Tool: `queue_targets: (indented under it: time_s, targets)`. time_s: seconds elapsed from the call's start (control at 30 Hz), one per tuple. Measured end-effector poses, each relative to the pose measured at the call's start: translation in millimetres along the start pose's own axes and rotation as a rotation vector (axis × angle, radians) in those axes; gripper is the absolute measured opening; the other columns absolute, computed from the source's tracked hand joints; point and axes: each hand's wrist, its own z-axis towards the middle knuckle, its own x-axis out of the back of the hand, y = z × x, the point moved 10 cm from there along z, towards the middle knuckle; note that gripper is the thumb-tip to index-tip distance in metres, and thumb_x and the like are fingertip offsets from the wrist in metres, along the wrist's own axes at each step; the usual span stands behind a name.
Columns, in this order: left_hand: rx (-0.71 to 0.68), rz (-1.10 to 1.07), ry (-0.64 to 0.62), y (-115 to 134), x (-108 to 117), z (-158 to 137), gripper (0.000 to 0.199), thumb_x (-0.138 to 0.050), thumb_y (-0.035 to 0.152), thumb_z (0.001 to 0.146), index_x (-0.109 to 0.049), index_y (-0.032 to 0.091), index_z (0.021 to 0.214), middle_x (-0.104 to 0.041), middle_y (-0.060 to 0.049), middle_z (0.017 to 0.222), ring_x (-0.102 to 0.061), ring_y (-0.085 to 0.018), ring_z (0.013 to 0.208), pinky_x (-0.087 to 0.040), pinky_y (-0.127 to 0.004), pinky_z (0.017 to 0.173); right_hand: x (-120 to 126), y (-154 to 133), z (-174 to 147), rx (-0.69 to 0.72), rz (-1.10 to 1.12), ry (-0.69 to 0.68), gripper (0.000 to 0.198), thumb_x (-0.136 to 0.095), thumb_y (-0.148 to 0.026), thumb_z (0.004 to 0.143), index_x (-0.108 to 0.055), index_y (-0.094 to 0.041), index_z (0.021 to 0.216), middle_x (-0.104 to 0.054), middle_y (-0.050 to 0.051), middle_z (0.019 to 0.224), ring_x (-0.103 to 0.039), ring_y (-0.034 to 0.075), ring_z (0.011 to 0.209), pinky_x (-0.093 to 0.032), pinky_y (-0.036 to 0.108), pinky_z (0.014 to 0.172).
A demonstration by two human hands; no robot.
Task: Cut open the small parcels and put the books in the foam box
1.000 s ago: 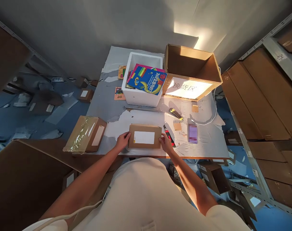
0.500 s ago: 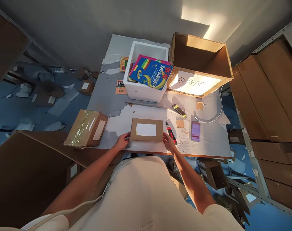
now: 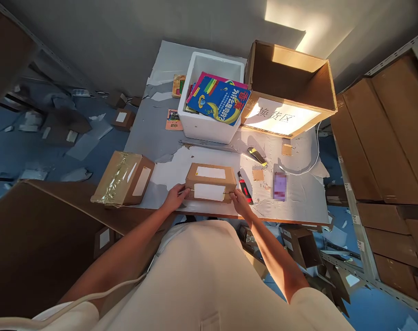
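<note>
At the left of the table [image 3: 298, 207], a taped box [image 3: 121, 177] sits by the near corner, its shiny tape catching the light. To its right, the person's left hand [image 3: 176, 196] pinches the left end of a small carton [image 3: 211, 183], the thumb at the near corner and the fingers bent close together along the side; how far the hidden fingertips reach around it cannot be told. The carton is between the two hands, near the front edge of the table, with white labels showing on its top and near faces. Behind it, a white foam box [image 3: 209, 128] bears a blue book [image 3: 219, 99] lying aslant across its opening.

At the carton's right end, the right hand [image 3: 241, 202] pinches the near corner between thumb and fingers, these held together rather than spread; the lower fingers are too small to make out. A red-and-black cutter [image 3: 245, 187] lies just beside this hand, and a yellow-and-black cutter [image 3: 257, 156] lies farther back. A large open carton [image 3: 291, 76] stands behind them. Farther right, a purple item [image 3: 279, 186], its surface blurred, lies flat near a white cable [image 3: 318, 147].
</note>
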Motion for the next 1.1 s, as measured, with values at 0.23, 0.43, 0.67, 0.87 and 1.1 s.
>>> queue_targets:
  time_s: [0.23, 0.43, 0.67, 0.87, 1.1]
  targets:
    - [0.007, 0.160, 0.043, 18.6, 5.5, 6.6, 0.047, -0.040, 0.058, 0.085, -0.068, 0.021, 0.080, -0.058, -0.005, 0.076, -0.058, -0.021, 0.080, -0.049, -0.034, 0.077, 10.7, -14.7, 24.4, 0.007, -0.142, 0.041, 0.047, -0.020, -0.048, 0.097, -0.045, -0.023, 0.065, -0.054, 0.005, 0.070, -0.050, 0.019, 0.072, -0.042, 0.031, 0.069]
    - [0.066, 0.023, 0.076, 12.7, -2.0, 5.5, 0.061, -0.070, 0.054, 0.065, -0.063, 0.019, 0.115, -0.058, -0.008, 0.104, -0.059, -0.024, 0.098, -0.055, -0.035, 0.077, 12.8, 6.1, 35.6, -0.048, -0.120, 0.052, 0.056, -0.017, -0.053, 0.097, -0.055, -0.022, 0.070, -0.060, 0.004, 0.072, -0.056, 0.018, 0.070, -0.045, 0.031, 0.068]
    - [0.182, -0.150, 0.127, -9.4, -8.7, 0.7, 0.071, -0.074, 0.051, 0.065, -0.057, 0.018, 0.125, -0.060, -0.012, 0.123, -0.058, -0.026, 0.112, -0.052, -0.041, 0.091, 47.6, 77.7, 16.4, -0.336, -0.356, 0.230, 0.034, -0.058, -0.031, 0.084, -0.055, -0.018, 0.115, -0.059, 0.016, 0.110, -0.055, 0.029, 0.106, -0.045, 0.043, 0.085]
    - [0.185, -0.080, 0.147, -1.2, -3.2, -3.8, 0.072, -0.071, 0.048, 0.070, -0.050, 0.020, 0.132, -0.054, -0.014, 0.131, -0.055, -0.028, 0.117, -0.050, -0.043, 0.093, 36.5, 99.1, 20.3, -0.379, -0.400, 0.140, 0.049, -0.066, -0.015, 0.075, -0.053, -0.021, 0.122, -0.057, 0.015, 0.108, -0.057, 0.031, 0.104, -0.046, 0.045, 0.084]
    - [-0.339, 0.309, 0.067, 73.4, -15.5, -24.0, 0.051, -0.062, 0.041, 0.081, -0.056, 0.021, 0.128, -0.049, -0.013, 0.140, -0.036, -0.032, 0.137, -0.026, -0.049, 0.115, 86.2, -8.8, 29.1, 0.093, -0.151, 0.325, 0.050, -0.027, -0.025, 0.096, -0.033, -0.018, 0.145, -0.049, 0.015, 0.133, -0.049, 0.026, 0.123, -0.044, 0.043, 0.099]
